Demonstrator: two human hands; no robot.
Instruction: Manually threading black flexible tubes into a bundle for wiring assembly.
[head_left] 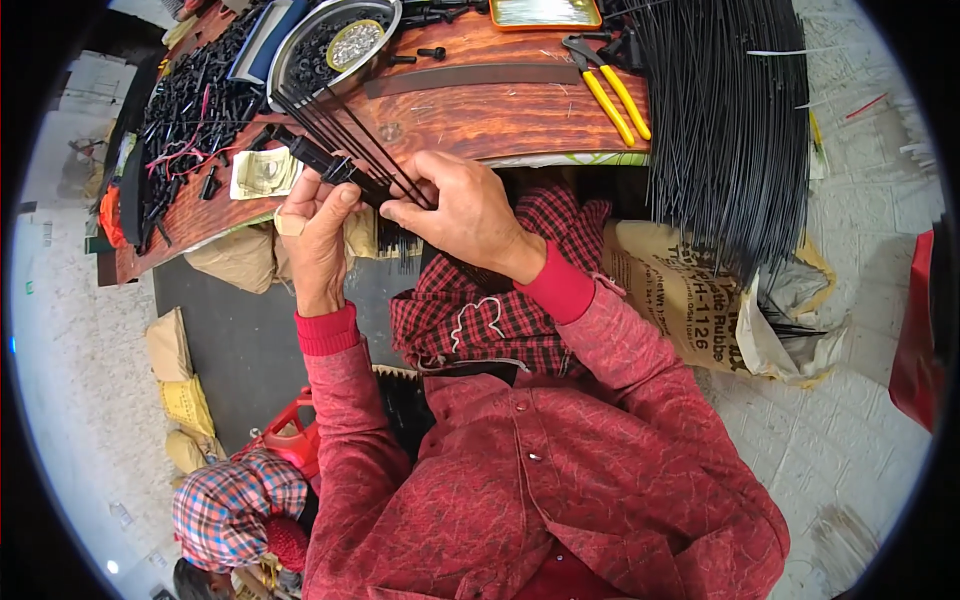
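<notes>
My left hand is closed around a black plastic fitting with a stepped, tube-like body, its thumb pressed on the side. There is a pale tape wrap on one finger. Several thin black rods pass between the fitting and my right hand, whose thumb and fingers pinch them. Both hands are close together just off the table's near edge. Where the rods meet the fitting is partly hidden by my fingers.
On the wooden table lie yellow-handled cutters, a flat dark strip, a metal bowl, folded paper and a heap of black fittings. A thick rod bundle overhangs at right, above a paper sack. Another person is at lower left.
</notes>
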